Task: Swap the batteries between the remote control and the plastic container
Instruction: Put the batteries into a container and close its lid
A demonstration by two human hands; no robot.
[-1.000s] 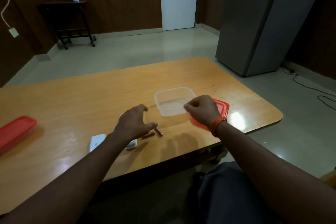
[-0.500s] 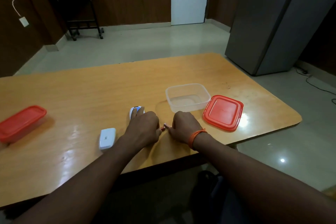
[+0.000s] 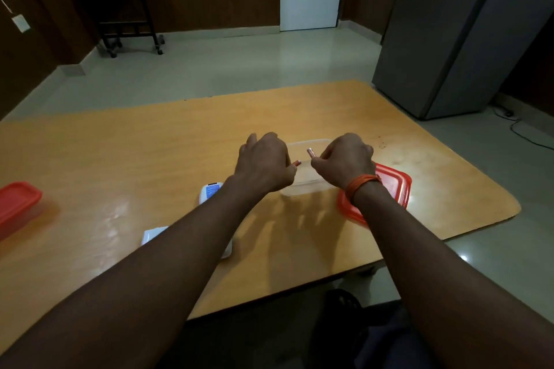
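Observation:
My left hand is closed on a red battery, whose tip sticks out toward the right. In my right hand is a second battery, pinched in the fingers and pointing up-left. Both hands hover over the clear plastic container, which stands open on the wooden table. The white remote control lies on the table under my left forearm, partly hidden. Its white battery cover lies nearer to me, also half hidden by that arm.
The container's red lid lies flat just right of it, under my right wrist. Another red-lidded container sits at the table's left edge. A grey cabinet stands on the floor beyond the right corner.
Both hands picked a battery each off the table near the remote and lifted them forward over the clear container.

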